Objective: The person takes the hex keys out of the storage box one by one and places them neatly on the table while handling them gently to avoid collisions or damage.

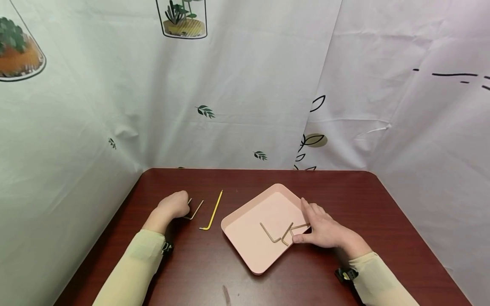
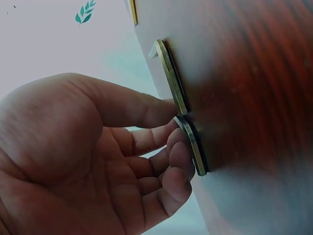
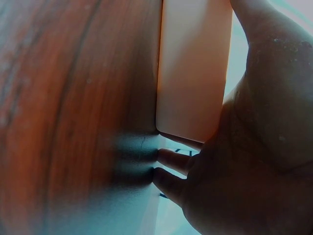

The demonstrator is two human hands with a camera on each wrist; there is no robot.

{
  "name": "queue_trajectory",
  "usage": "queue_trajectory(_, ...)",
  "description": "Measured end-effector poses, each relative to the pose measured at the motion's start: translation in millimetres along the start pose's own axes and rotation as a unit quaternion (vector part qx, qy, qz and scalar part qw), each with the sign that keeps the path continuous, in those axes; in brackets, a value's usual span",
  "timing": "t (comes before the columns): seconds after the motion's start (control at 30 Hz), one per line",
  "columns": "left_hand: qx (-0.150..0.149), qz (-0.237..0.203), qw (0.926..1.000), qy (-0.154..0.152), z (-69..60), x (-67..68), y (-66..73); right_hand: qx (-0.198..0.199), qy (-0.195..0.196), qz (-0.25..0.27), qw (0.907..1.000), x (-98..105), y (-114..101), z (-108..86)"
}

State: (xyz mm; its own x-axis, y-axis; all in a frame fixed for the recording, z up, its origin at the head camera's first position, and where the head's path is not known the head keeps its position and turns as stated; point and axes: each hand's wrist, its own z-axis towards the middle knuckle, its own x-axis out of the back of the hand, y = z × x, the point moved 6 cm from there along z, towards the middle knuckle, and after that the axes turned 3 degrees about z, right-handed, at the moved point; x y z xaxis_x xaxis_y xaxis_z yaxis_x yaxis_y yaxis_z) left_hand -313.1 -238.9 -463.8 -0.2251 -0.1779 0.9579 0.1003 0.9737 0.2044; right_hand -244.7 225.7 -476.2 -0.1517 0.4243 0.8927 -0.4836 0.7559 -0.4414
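Observation:
At the left of the table, my left hand (image 1: 175, 205) pinches a brass-coloured hex key (image 2: 191, 142) between thumb and index finger, low at the tabletop. Another brass-coloured hex key (image 1: 197, 210) lies just right of these fingers. A yellow hex key (image 1: 215, 211) lies farther right on the table. My right hand (image 1: 323, 227) holds the right corner of a pink tray (image 1: 245, 250), thumb along the near rim and fingers along the far side. Inside the tray lie several brass-coloured hex keys (image 1: 269, 233), one partly hidden by the right hand.
A dark reddish wooden table (image 1: 183, 272) carries everything. White cloth (image 1: 237, 85) with printed plants hangs behind the table and at both sides. Each wrist wears a dark strap, the right strap (image 1: 346, 274) showing below the sleeve.

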Motion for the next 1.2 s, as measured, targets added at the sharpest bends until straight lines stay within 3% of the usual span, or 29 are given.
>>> queue_trajectory(0.27, 0.021, 0.001, 0.9996, 0.021, -1.0, 3.0, -4.1, -0.002, -0.001, -0.002, 1.0000, 0, 0, -0.1)
queue_trajectory(0.7, 0.004, -0.008, 0.9994, 0.033, -0.5, 0.9, -2.3, -0.002, -0.001, 0.000, 1.0000, -1, 1, -0.3)
queue_trajectory(1.2, -0.023, -0.001, 0.9974, 0.068, -1.1, 3.7, 7.1, 0.000, 0.002, 0.000, 1.0000, -1, 1, 0.1)
